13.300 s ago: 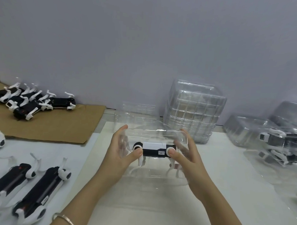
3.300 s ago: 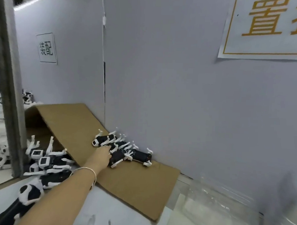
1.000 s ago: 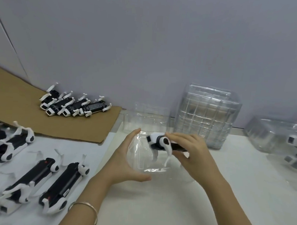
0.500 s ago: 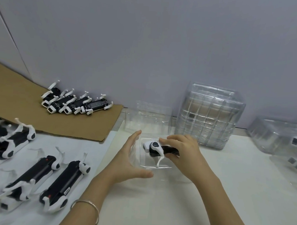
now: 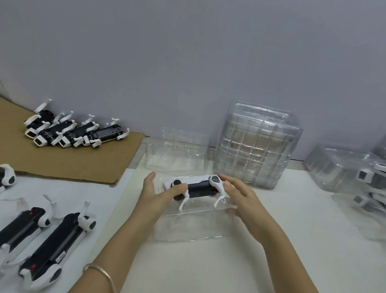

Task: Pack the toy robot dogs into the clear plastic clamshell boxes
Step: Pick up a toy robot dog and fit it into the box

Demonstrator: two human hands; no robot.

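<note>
I have 1 toy robot dog point(image 5: 197, 188) standing on its legs in the open clamshell box point(image 5: 184, 225) in front of me, not yet closed in. My left hand point(image 5: 156, 195) has its fingers straight behind the dog's front end and the thumb pressed on its shoulder; my right hand point(image 5: 245, 199) is spread, fingertips touching the rear hip. Packed boxes point(image 5: 363, 178) sit at the far right, so part of the job looks done. Plenty is left: 4 dogs point(image 5: 75, 130) on the cardboard point(image 5: 54, 160), more dogs point(image 5: 39, 239) at my near left, and a stack of empty clamshells point(image 5: 256, 147). The table point(image 5: 271, 260) is white, against a plain grey wall point(image 5: 191, 57)
</note>
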